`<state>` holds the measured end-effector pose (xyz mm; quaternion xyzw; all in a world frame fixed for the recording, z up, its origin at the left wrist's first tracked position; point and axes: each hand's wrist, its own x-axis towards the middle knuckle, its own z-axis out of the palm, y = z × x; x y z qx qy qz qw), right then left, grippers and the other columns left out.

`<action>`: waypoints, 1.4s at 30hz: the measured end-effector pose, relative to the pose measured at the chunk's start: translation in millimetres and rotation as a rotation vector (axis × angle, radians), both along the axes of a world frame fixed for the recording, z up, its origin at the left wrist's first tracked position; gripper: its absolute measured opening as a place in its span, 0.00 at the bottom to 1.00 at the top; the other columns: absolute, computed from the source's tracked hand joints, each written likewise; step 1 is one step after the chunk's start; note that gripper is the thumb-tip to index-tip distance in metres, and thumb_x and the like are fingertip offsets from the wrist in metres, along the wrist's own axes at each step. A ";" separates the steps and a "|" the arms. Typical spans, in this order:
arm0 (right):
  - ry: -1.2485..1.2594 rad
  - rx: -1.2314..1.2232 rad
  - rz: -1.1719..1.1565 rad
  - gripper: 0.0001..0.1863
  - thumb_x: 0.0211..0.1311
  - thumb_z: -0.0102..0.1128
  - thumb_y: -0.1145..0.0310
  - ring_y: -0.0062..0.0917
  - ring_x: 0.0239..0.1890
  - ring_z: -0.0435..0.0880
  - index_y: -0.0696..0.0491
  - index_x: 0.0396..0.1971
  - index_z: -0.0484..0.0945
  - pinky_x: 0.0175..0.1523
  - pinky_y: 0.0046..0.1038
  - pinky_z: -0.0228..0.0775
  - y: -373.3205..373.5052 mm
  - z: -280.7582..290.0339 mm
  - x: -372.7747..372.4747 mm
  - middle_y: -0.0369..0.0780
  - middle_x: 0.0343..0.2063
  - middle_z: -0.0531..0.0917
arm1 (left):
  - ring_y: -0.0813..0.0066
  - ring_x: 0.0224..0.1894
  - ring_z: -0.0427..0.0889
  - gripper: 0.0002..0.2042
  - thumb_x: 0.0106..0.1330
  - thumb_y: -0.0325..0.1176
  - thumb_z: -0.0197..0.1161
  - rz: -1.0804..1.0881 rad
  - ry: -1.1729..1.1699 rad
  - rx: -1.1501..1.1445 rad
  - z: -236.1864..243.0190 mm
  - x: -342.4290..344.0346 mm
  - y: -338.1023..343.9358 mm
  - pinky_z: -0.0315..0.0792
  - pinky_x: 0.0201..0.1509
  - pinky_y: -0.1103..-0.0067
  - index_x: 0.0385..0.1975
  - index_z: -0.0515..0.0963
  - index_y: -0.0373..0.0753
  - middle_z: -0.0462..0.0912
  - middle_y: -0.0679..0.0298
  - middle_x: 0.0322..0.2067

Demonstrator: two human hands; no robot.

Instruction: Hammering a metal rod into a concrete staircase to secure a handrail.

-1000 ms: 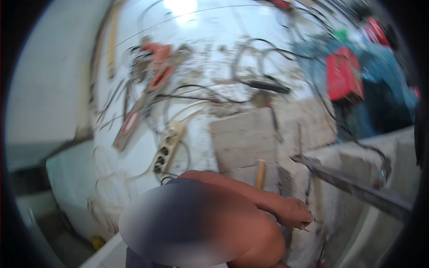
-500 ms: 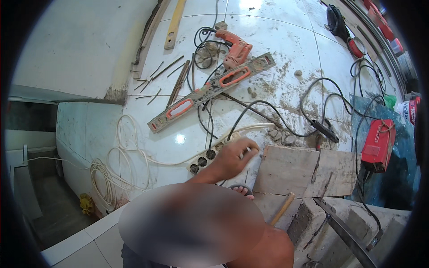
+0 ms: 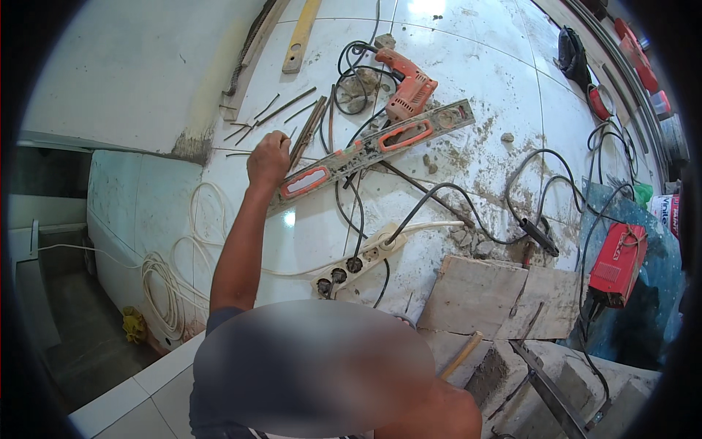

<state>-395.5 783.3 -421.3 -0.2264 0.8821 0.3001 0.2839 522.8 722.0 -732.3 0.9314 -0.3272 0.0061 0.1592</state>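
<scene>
My left hand is stretched forward over the floor, beside the left end of a long spirit level with orange grips. Its fingers are bent and close together next to several thin metal rods; what they hold, if anything, is hidden. The wrist covers the level's near end. Of my right hand, only a sliver shows beside a board, behind the blurred patch. Its fingers are hidden. A cream power strip with black plugs lies right of my left forearm.
Beyond the level rests an orange drill with a black cable. A red box-shaped machine stands at right, near a wooden board and a wooden handle. White cable is coiled at left; a yellow level lies far off.
My left hand has moved from above the power strip forward and left to the metal rods. Less of my right hand shows, and the round grey thing at it is mostly hidden. The view has shifted slightly.
</scene>
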 end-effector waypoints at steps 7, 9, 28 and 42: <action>-0.089 0.008 -0.030 0.19 0.73 0.55 0.64 0.20 0.20 0.68 0.61 0.55 0.79 0.25 0.27 0.60 2.9 0.2 -15.0 0.33 0.21 0.76 | 0.53 0.48 0.84 0.11 0.69 0.42 0.62 0.333 -0.033 0.143 -44.7 57.8 37.7 0.78 0.51 0.61 0.42 0.82 0.43 0.85 0.56 0.45; -0.039 -0.017 -0.038 0.18 0.73 0.56 0.64 0.19 0.20 0.68 0.61 0.54 0.79 0.25 0.27 0.59 3.2 -1.6 -2.7 0.33 0.21 0.75 | 0.54 0.49 0.84 0.11 0.69 0.41 0.63 0.400 -0.048 0.133 -58.8 79.5 65.4 0.78 0.52 0.63 0.44 0.83 0.44 0.84 0.56 0.46; -0.120 0.132 0.085 0.20 0.71 0.56 0.62 0.17 0.18 0.66 0.59 0.54 0.82 0.23 0.26 0.57 -25.2 -6.7 -41.6 0.32 0.20 0.75 | 0.56 0.53 0.80 0.09 0.71 0.41 0.62 0.306 -0.044 0.227 -70.5 106.7 54.6 0.74 0.57 0.64 0.41 0.81 0.43 0.83 0.58 0.47; -0.133 0.198 0.124 0.19 0.72 0.55 0.60 0.18 0.18 0.65 0.56 0.53 0.83 0.24 0.27 0.59 -34.8 -9.3 -56.1 0.31 0.19 0.74 | 0.52 0.44 0.87 0.14 0.71 0.44 0.61 0.257 0.225 0.049 -50.7 78.9 67.1 0.78 0.49 0.64 0.43 0.82 0.39 0.88 0.53 0.39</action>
